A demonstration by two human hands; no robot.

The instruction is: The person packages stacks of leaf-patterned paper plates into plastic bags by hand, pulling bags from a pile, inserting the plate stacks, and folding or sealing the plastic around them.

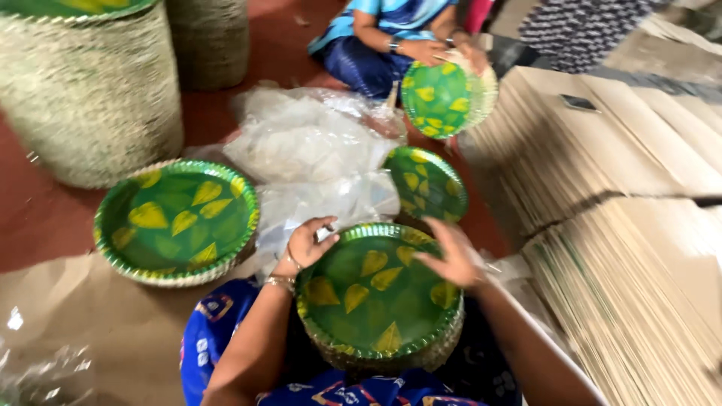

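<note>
Hands first: I see my left hand (307, 242) at the far left rim of a green plate (376, 297) painted with yellow leaves, fingers curled loosely, touching the rim and a bit of clear plastic; whether that grip is truly closed I cannot tell. My right hand (451, 256) lies open, fingers spread, flat over the plate's right edge. The plate tops a stack (391, 357) of woven plates resting on my lap, against blue patterned cloth (218, 331).

To my left, a second, larger green plate (177, 222) sits on brown paper (90, 323) on the floor. Beyond my hands, crumpled clear plastic bags (316, 150) lie in a heap, and a third green plate (425, 183) leans just beside them. Farther off, a seated person in blue (383, 37) holds another green plate (438, 98) upright with both hands.

A tall woven basket (90, 98) stands at far left on the red floor (37, 218). Stacks of flat tan cardboard (624, 248) fill the right side. Everything is slightly blurred.
</note>
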